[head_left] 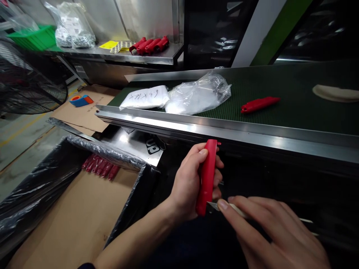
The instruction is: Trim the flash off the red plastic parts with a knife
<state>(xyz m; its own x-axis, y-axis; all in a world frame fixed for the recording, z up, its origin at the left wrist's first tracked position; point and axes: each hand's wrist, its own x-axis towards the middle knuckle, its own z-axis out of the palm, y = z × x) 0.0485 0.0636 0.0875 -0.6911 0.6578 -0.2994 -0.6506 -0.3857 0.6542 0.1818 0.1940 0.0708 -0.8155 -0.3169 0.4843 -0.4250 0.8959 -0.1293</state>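
My left hand grips a red plastic handle, held upright below the steel edge of the conveyor. My right hand holds a thin pale blade-like tool whose tip touches the lower end of the red handle. A second red handle lies on the green conveyor belt above. Several more red handles lie in a row inside the plastic-lined cardboard box at lower left.
Two clear plastic bags and a white packet lie on the belt's left end. A steel shelf behind carries red handles, bagged parts and a green bin. A fan stands at left; a tape dispenser lies on cardboard.
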